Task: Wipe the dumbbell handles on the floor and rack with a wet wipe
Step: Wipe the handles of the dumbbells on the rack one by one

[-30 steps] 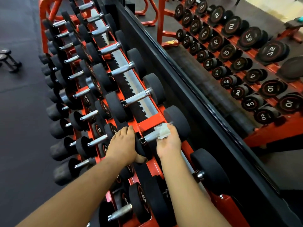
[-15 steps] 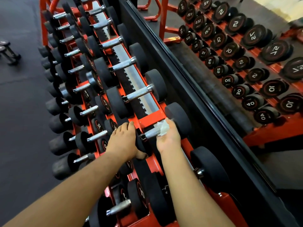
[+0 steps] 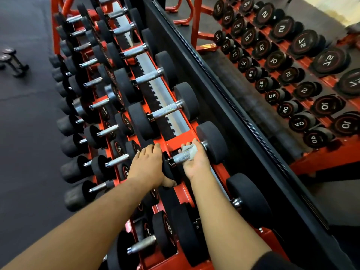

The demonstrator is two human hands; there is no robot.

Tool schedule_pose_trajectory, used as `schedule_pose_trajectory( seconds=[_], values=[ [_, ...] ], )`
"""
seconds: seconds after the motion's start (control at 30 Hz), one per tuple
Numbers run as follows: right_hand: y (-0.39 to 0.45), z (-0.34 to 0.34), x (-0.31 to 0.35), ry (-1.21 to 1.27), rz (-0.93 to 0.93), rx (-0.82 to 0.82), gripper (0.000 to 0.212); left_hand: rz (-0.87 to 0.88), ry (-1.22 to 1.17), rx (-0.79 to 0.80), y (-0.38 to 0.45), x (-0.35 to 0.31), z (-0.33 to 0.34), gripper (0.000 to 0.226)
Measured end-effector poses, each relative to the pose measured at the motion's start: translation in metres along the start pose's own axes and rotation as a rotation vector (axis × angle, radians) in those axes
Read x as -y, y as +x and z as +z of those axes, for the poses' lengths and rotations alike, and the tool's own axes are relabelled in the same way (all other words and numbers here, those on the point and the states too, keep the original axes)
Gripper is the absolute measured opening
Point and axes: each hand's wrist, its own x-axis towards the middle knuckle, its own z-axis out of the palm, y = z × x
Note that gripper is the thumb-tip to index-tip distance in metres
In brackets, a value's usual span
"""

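A long red rack (image 3: 175, 142) of black dumbbells runs from the bottom of the view up to the top left, with a mirror (image 3: 292, 78) along its right side reflecting more numbered weights. Dark floor (image 3: 25, 117) lies to the left of the rack, and two small dumbbells (image 3: 13, 62) sit there, well apart from it.

On the rack's top tier, near its middle, lies the dumbbell (image 3: 212, 143) being cleaned. Its metal handle (image 3: 180, 157) slopes up to the right between two black heads.

Compared with half a second ago, the right hand has slid further up the handle toward the right head, so more bare metal now shows at the handle's left end. The left hand has barely shifted.

The left hand (image 3: 149, 165) lies palm down over the dumbbell's left head, fingers spread and bent over its rim, thumb tucked beneath the near edge. It steadies the weight rather than pinching anything.

The right hand (image 3: 195, 162) wraps the handle from below, fingers curled up and over the bar, fingertips showing on the far side. Pressed between palm and bar is the wipe (image 3: 191, 151), a small crumpled white wad just beside the right head.
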Motion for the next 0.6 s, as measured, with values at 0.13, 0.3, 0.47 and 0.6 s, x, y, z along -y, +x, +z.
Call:
schedule_pose_trajectory(
  seconds=[0.13,0.3,0.47,0.6],
  values=[
    [-0.005,-0.014,-0.004,-0.006,0.006,0.045,0.023,-0.001,0.000,0.009,-0.001,0.000,-0.001,0.146],
    [-0.015,-0.024,-0.021,-0.010,-0.022,-0.041,0.029,-0.003,-0.012,0.006,0.002,0.003,0.002,0.145],
    [-0.012,-0.007,-0.012,-0.115,0.087,0.035,0.054,-0.002,-0.011,0.010,0.000,0.001,0.000,0.145],
    [-0.025,-0.023,-0.016,-0.211,0.053,0.029,0.040,0.004,-0.018,0.000,0.000,0.002,0.002,0.144]
  ],
)
